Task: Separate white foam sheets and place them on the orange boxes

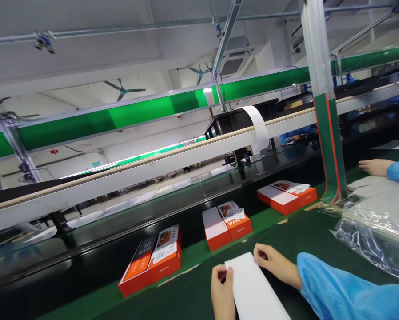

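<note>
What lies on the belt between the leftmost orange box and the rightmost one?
In the head view, a third orange box pair sits between the leftmost box and the rightmost box.

Ahead of the fingers, just beyond them on the green belt surface (286,231): an orange and white cardboard box (226,223), lid open. Off to the fingers' left, a second orange box with a black printed lid (152,261). Farther ahead to the right, a third flat orange box (287,196). Right of the fingers, crinkled clear plastic bags (374,235) beside a green and white upright post (329,146).
</note>
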Motion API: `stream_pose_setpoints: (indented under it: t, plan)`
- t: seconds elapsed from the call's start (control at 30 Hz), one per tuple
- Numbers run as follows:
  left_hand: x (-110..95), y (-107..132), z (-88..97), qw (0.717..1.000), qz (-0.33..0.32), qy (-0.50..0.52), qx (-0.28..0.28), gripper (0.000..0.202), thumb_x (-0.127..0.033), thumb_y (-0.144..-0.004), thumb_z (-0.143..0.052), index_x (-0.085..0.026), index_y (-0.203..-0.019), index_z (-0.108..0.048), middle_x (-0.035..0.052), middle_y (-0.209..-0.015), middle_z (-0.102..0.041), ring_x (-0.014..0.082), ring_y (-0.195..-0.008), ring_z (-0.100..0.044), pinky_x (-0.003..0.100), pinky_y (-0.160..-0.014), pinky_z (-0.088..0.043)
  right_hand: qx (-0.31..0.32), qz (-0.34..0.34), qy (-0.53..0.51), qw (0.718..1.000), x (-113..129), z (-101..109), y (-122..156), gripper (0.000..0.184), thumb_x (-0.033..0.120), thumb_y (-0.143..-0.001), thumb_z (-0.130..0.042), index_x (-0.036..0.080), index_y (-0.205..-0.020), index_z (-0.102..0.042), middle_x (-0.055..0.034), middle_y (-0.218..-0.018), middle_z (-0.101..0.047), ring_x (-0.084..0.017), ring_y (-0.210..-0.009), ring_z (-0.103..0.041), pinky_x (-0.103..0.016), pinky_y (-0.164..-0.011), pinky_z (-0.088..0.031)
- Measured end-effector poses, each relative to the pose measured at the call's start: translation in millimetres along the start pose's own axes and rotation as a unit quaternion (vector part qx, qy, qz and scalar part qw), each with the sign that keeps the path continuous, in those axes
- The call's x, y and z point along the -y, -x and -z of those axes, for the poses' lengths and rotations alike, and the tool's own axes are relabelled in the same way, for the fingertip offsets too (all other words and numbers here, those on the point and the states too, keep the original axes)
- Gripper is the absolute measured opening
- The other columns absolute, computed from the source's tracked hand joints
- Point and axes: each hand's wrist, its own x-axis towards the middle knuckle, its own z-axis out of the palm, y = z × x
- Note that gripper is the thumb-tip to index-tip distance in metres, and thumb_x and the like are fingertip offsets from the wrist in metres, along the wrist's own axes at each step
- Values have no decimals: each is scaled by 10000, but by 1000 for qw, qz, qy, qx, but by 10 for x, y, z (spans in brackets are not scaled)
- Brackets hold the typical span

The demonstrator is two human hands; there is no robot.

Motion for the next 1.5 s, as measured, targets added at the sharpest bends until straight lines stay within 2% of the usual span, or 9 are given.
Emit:
stream_pose_setpoints:
  t: [0.1,0.17,0.5,0.67,0.8,0.97,1.13,1.33,1.5]
  plan:
    - [-242,31,78,997,44,-53,36,573,-625,-495,-370,-90,-693,-418,80,-733,-442,189,-733,-398,226,-691,-331,-6,2,-17,1000,7,2,18,127,-45,-761,-411,56,-687,-435,16,-628,-408,-72,-598,-354,-142,-541,-267]
    - [-345,52,110,995,56,-81,14,605,-646,-473,-327,-94,-696,-434,77,-751,-451,195,-742,-394,240,-698,-316,-13,9,-24,1000,16,-6,42,126,-44,-758,-409,59,-696,-448,16,-639,-417,-73,-608,-366,-142,-550,-276]
    - [-384,57,123,993,40,-65,-94,646,-675,-485,-306,-106,-760,-443,69,-827,-467,208,-818,-414,272,-758,-299,-46,75,37,995,-44,-50,106,133,71,-725,-496,110,-850,-473,-11,-843,-425,-118,-820,-367,-219,-768,-295]
    - [-246,12,83,996,86,-8,26,685,-648,-455,-457,-87,-834,-352,64,-770,-427,152,-663,-411,196,-568,-357,-37,103,54,993,26,-40,161,124,116,-728,-484,143,-849,-482,6,-880,-424,-127,-869,-344,-219,-790,-277]
    - [-86,-28,140,995,30,-45,80,657,-716,-567,-433,-83,-730,-356,37,-661,-373,115,-590,-345,158,-505,-297,-30,114,40,992,61,-42,206,150,156,-730,-452,156,-877,-478,12,-906,-419,-129,-882,-332,-224,-806,-260]
    - [-196,-6,221,990,33,-133,23,628,-718,-585,-261,-101,-639,-364,39,-627,-384,156,-641,-366,196,-567,-292,-22,126,34,991,34,-51,220,171,197,-724,-428,152,-883,-473,2,-914,-414,-134,-889,-326,-227,-811,-254]
    - [-354,28,234,991,28,-127,-44,689,-664,-534,-257,-110,-829,-542,63,-905,-452,203,-863,-399,260,-778,-299,-25,123,35,991,26,-62,221,200,231,-713,-415,155,-888,-476,-7,-917,-409,-141,-895,-325,-240,-819,-251]
    - [-307,5,179,995,67,-74,7,648,-683,-486,-374,-103,-772,-401,43,-682,-430,155,-613,-390,198,-548,-321,-24,130,46,990,54,-68,241,203,283,-738,-409,177,-895,-482,-7,-930,-401,-152,-905,-314,-244,-805,-247]
    - [-379,17,201,987,-27,-126,-94,565,-641,-550,-341,-102,-688,-442,49,-734,-426,152,-644,-395,226,-631,-335,-18,126,50,991,51,-60,242,254,366,-766,-388,184,-922,-472,-6,-961,-394,-165,-930,-301,-270,-809,-238]
